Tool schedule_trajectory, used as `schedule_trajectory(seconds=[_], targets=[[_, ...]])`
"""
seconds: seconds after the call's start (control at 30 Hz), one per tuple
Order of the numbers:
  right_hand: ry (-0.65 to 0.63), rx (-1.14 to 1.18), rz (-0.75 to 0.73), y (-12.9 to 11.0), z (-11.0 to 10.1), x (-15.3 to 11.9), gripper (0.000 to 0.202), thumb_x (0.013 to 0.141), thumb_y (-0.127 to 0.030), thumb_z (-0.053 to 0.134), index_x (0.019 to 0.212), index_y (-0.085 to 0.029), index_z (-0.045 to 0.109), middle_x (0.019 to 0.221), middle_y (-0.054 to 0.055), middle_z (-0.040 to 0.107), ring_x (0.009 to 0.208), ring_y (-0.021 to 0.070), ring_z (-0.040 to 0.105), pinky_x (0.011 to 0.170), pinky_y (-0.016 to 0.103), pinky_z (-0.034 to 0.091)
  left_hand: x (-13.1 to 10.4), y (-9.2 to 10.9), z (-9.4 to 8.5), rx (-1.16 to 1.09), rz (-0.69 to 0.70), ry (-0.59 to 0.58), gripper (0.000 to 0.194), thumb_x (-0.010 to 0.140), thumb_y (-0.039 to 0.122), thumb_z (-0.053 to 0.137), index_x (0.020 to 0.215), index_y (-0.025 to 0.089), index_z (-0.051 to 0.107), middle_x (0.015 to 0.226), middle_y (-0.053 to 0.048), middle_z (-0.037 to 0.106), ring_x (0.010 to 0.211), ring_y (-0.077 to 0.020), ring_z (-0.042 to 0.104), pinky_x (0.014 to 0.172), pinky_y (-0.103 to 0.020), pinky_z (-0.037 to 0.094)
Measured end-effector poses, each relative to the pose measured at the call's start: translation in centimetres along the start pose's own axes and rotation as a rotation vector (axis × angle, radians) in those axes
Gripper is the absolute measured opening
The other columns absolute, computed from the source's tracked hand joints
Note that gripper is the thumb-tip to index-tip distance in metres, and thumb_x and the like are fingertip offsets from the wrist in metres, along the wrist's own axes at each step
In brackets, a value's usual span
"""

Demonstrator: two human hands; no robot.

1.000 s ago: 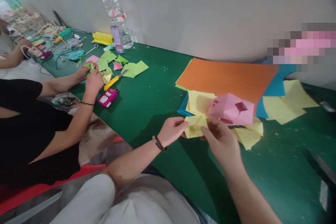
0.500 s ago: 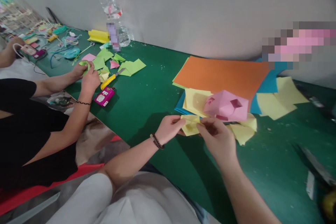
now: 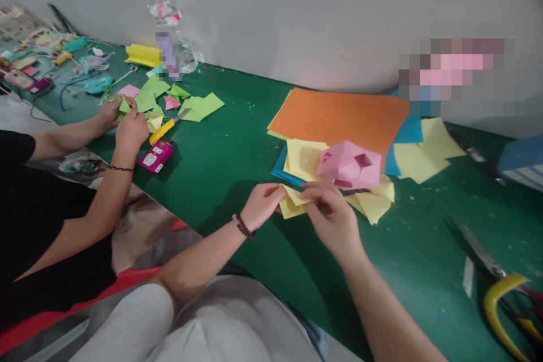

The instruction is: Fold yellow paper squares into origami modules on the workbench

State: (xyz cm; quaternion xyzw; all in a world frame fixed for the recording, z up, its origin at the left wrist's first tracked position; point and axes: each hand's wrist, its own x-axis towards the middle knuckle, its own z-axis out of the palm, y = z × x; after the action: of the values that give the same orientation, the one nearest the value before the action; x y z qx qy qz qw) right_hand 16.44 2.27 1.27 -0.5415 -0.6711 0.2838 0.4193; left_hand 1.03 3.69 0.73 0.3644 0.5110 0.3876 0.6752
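With the left hand pinching the small folded pale-yellow paper at left and the right hand pinching its right flap, align edges before creasing.

Part of the held yellow paper is hidden by the right hand, the bottle is cut off above, and the blue item at right.

Left hand and right hand pinching folded yellow paper over green desk, pink paper shape beyond, orange sheet and bottle near desk's far edge
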Motion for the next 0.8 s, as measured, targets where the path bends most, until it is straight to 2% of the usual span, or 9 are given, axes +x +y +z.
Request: schedule_trajectory(seconds=[0.13,0.27,0.37,0.47,0.53,0.63,0.73,0.8], targets=[[0.010,-0.147,-0.091,-0.3,-0.1,0.0,0.015,0.078,-0.017,0.051,0.083,-0.023,0.064,0.100,0.008,0.063,0.086,0.0180,0.063,0.060,0.028,0.053,-0.1,0.1,-0.1,-0.009,0.013,-0.056,0.025,0.081,0.037,0.056,0.077,0.014,0.063,0.072,-0.002,0.064,0.066,-0.0138,0.062,0.060,-0.023,0.051],[-0.028,-0.166,-0.134,-0.6,-0.3,0.1,0.014,0.078,-0.018,0.051,0.084,-0.023,0.062,0.098,0.007,0.065,0.090,0.0194,0.064,0.067,0.031,0.054,-0.1,-0.1,-0.3,0.076,0.147,-0.075,0.026,0.079,0.038,0.063,0.087,0.014,0.065,0.081,-0.003,0.067,0.072,-0.0144,0.063,0.064,-0.023,0.050],[-0.029,-0.143,-0.038,-0.4,-0.4,0.2,0.010,0.082,-0.029,0.055,0.085,-0.022,0.061,0.088,0.005,0.067,0.077,0.0175,0.064,0.068,0.032,0.054,0.1,-0.3,-0.4,0.137,0.214,-0.076,0.020,0.078,0.031,0.064,0.087,0.013,0.067,0.083,-0.005,0.069,0.077,-0.0156,0.064,0.071,-0.025,0.051],[-0.048,-0.148,0.084,0.1,-0.6,0.3,0.023,0.081,-0.041,0.060,0.093,-0.021,0.064,0.082,0.004,0.069,0.067,0.0165,0.064,0.064,0.031,0.054,0.3,-0.5,-0.4,0.195,0.253,-0.071,0.020,0.080,0.030,0.062,0.088,0.013,0.069,0.087,-0.007,0.071,0.081,-0.0173,0.066,0.075,-0.027,0.052],[-0.082,-0.188,0.103,0.4,-0.7,0.3,0.024,0.081,-0.044,0.060,0.089,-0.022,0.066,0.078,0.003,0.070,0.064,0.0165,0.064,0.061,0.030,0.053,0.3,-0.7,-0.5,0.250,0.275,-0.053,0.020,0.082,0.031,0.061,0.087,0.013,0.070,0.086,-0.007,0.071,0.080,-0.0177,0.066,0.075,-0.027,0.052],[-0.056,-0.298,0.073,0.5,-0.9,0.2,0.024,0.083,-0.044,0.057,0.079,-0.022,0.067,0.070,0.002,0.070,0.058,0.0158,0.063,0.057,0.028,0.049,0.3,-0.9,-0.4,0.280,0.254,-0.041,0.020,0.081,0.030,0.061,0.088,0.013,0.069,0.085,-0.007,0.072,0.076,-0.0179,0.066,0.072,-0.027,0.052],[-0.018,-0.349,0.041,0.2,-1.0,0.1,0.026,0.085,-0.043,0.055,0.077,-0.022,0.067,0.068,0.002,0.069,0.056,0.0153,0.062,0.053,0.027,0.046,0.4,-0.9,-0.3,0.241,0.208,-0.061,0.020,0.075,0.019,0.063,0.093,0.012,0.068,0.090,-0.007,0.072,0.076,-0.0176,0.067,0.071,-0.028,0.053],[-0.045,-0.331,0.058,0.0,-1.0,0.1,0.026,0.084,-0.044,0.056,0.076,-0.022,0.067,0.067,0.002,0.070,0.055,0.0154,0.063,0.052,0.026,0.046,0.5,-0.9,-0.3,0.247,0.195,-0.052,0.021,0.071,0.011,0.062,0.091,0.012,0.067,0.088,-0.006,0.071,0.076,-0.0170,0.066,0.070,-0.027,0.053]])
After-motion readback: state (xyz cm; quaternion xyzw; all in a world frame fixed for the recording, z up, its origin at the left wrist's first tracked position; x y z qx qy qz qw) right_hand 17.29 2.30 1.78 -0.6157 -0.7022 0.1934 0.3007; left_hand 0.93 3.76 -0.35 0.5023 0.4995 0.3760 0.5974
